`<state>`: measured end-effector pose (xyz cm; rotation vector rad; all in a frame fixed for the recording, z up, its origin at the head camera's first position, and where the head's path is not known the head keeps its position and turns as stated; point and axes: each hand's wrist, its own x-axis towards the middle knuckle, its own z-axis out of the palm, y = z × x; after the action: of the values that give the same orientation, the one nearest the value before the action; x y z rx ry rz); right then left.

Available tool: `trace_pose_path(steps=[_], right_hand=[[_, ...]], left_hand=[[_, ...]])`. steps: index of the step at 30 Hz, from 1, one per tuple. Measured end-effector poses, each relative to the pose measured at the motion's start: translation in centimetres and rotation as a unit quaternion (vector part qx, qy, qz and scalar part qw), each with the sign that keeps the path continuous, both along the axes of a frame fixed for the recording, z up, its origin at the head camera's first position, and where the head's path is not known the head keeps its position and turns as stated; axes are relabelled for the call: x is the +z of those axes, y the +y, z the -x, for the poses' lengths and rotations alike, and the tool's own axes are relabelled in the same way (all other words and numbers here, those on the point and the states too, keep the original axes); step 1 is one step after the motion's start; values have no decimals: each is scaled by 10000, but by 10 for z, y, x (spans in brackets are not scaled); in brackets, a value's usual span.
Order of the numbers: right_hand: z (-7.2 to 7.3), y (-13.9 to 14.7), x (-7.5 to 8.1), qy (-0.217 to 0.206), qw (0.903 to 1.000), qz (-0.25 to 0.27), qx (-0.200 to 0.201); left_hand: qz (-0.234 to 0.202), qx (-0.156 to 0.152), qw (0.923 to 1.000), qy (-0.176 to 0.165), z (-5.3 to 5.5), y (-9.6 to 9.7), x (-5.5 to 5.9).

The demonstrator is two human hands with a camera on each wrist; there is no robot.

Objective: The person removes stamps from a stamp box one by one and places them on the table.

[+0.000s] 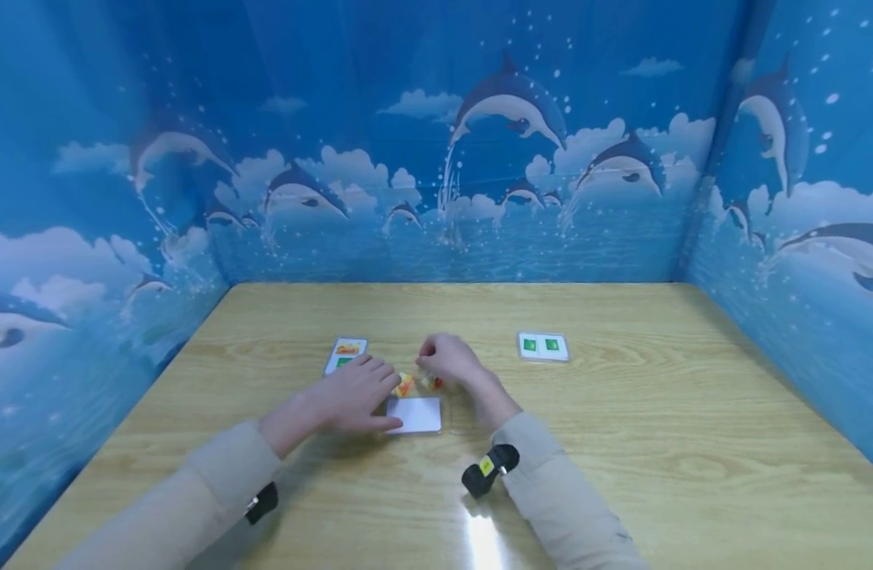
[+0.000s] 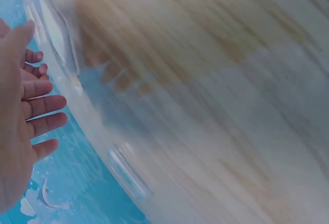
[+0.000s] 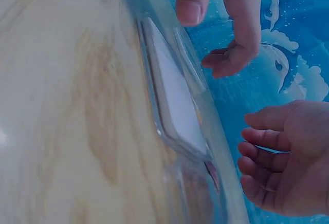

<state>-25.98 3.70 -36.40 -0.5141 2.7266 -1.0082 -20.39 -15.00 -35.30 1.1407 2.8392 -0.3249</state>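
A clear plastic case with a white card face [image 1: 416, 415] lies before me. My left hand [image 1: 354, 396] reaches over the case from the left, thumb at its left edge and fingers spread toward an orange-patterned piece [image 1: 404, 385]. Behind the case, my right hand [image 1: 450, 360] hovers with bent fingers close above a small red-and-yellow piece [image 1: 434, 382]. From the right wrist view, the right hand [image 3: 288, 162] has loosely curved fingers with nothing between them. The left wrist view shows the left hand [image 2: 31, 116] with its fingers extended.
A picture card in a clear sleeve [image 1: 347, 348] lies beyond the left hand, partly covered by it. Farther right is another sleeved card [image 1: 543, 346] with two green pictures. An empty-looking clear tray [image 1: 464, 416] sits beside the case. Dolphin-printed curtains [image 1: 436, 158] border the wooden table [image 1: 657, 443].
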Motion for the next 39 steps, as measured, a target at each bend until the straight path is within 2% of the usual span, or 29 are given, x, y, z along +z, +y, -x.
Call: trace_pose_path(steps=[6,11,14,16,19,26,32,36,39], right_hand=[[0,12,8,150,9995,-158,242],[-1,23,16,460,9969,-497,393],[-4,30,23,692,9935,-767,487],[-6,34,26,826,9905,-955,550],[-10,42,30,957,9860,-1214,624],[-21,62,27,1325,9734,-1634,907],[-32,79,25,1779,9534,-2125,1197],[-38,87,23,2000,9386,-2368,1512],[-42,91,20,2114,9277,-2545,1730]], left_hand=[[-52,-269,9982,541,1,12,3],[-297,-453,9923,1115,0,21,2],[-536,-474,9875,1407,0,26,2],[-645,-383,9860,1492,-1,29,1],[-781,-159,9861,1457,-1,34,1],[-794,347,9885,1243,-4,49,-1],[-920,313,9903,991,-7,59,-6],[-823,263,9928,828,-8,65,-9],[-713,195,9938,826,-9,70,-11]])
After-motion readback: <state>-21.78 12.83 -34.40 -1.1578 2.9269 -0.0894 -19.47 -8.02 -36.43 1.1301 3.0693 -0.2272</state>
